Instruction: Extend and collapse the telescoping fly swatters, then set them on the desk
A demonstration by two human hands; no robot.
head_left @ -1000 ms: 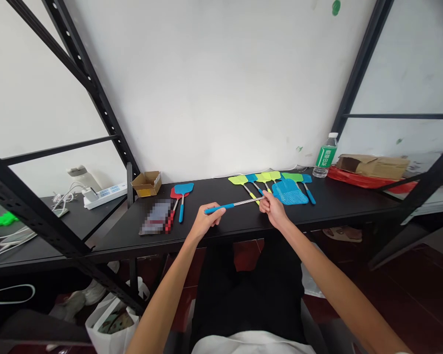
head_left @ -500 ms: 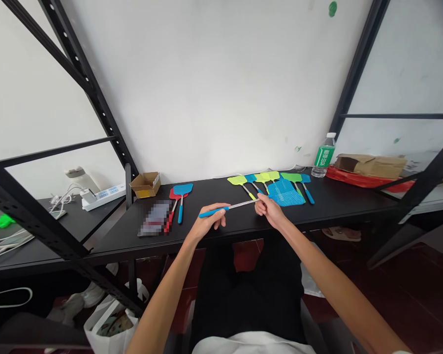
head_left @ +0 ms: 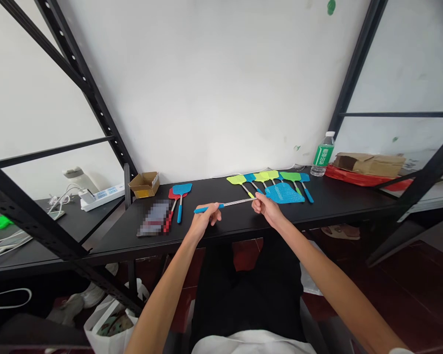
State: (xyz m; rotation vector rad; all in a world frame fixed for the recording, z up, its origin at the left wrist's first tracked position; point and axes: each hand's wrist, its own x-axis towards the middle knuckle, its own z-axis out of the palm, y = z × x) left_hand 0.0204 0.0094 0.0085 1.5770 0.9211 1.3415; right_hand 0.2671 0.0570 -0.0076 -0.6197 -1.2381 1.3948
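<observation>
A blue fly swatter (head_left: 285, 193) with a metal shaft is held between my two hands above the desk's front part. My left hand (head_left: 205, 218) grips its blue handle, and my right hand (head_left: 266, 207) pinches the shaft close to the mesh head. Behind the head, several green, yellow-green and blue fly swatters (head_left: 237, 180) lie in a row along the wall. To the left, a blue fly swatter (head_left: 182, 189) overlaps a red fly swatter (head_left: 173, 195). Beside them lies a pixelated flat package (head_left: 155, 217), its contents unreadable.
A small open cardboard box (head_left: 144, 185) sits at the desk's left rear. A water bottle (head_left: 323, 155) stands at the right, near a flattened brown carton (head_left: 369, 164) on red plastic. Black metal shelf posts (head_left: 96, 113) frame both sides. A power strip (head_left: 102, 196) lies far left.
Both hands have shifted slightly left with the fly swatter. Its head has tilted flatter, and more of the shaft shows between my hands.
</observation>
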